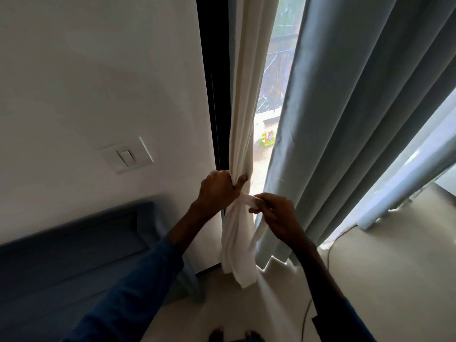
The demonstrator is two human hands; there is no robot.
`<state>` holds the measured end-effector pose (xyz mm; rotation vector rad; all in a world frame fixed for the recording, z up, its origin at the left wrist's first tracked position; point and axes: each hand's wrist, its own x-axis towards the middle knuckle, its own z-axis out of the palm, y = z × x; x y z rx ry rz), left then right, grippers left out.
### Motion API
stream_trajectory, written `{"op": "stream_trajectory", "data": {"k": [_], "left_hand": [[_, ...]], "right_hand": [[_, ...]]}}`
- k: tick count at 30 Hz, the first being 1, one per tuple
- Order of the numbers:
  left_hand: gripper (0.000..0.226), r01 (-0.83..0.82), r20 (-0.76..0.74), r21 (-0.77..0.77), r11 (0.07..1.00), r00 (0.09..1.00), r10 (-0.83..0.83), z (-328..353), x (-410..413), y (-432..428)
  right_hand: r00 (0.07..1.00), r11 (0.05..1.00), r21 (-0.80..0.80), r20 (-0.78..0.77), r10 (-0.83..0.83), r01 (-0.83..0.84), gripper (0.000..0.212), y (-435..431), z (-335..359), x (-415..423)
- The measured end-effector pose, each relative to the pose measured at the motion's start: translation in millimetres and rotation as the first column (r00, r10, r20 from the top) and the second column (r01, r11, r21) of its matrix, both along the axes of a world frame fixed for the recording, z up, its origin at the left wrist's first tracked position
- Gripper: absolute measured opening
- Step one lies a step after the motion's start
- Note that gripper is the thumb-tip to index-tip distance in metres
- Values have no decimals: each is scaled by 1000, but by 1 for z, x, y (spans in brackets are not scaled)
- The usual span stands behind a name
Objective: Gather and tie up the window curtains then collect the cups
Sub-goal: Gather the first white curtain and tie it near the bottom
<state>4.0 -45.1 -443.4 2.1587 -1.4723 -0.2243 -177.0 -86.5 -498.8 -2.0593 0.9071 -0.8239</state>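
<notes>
I am gripping the soft, light white curtain (pixel 243 114) at its gathered waist with my left hand (pixel 219 191), my right hand (pixel 277 215) pinching the limp tie (pixel 248 199) beside it.

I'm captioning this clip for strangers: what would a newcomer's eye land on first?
At centre, the left hand grips the bunched cream curtain while the right hand pinches a white tie strip beside it. To the right hangs a broad grey-blue curtain, with a bright sliver of window between the two.
</notes>
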Motion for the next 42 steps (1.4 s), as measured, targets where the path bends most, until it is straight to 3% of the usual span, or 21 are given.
{"op": "stream_trajectory", "data": {"k": [7,12,17,23,25,27,28,30,32,39,42], "left_hand": [[70,184,-220,16,983,959,-176,3,10,7],[66,145,-185,11,989,973,-141,1,11,7],[64,92,-197,27,995,977,-85,2,23,10],[61,373,-305,82,924,892,-333,12,15,14],[63,456,-348,60,888,843,-409,14,9,15],[68,517,-356,23,856,804,-476,15,4,14],[70,542,-345,28,840,794,-501,16,1,14],[67,566,-302,99,819,801,-517,17,-2,15],[64,555,-243,191,809,826,-509,13,-1,15],[63,534,160,192,824,811,-563,2,1,16],[59,480,152,239,844,840,-521,3,0,14]], "right_hand": [[978,978,-200,-188,-93,55,26,-36,0,-12],[991,994,103,-132,-12,25,26,-56,-5,-10],[979,979,188,-173,106,-73,5,-60,-10,-21],[976,999,50,-214,30,-19,7,-69,8,-14],[977,999,51,-213,9,2,27,-72,14,-2],[976,995,93,-219,-16,37,20,-73,16,12],[973,992,120,-228,-21,49,8,-75,12,21],[970,964,258,-241,3,61,29,-73,8,35],[966,989,149,-257,15,24,41,-67,3,39],[992,951,299,-68,102,-77,66,-55,-8,40],[983,973,228,-165,81,-42,44,-61,-13,35]]}}
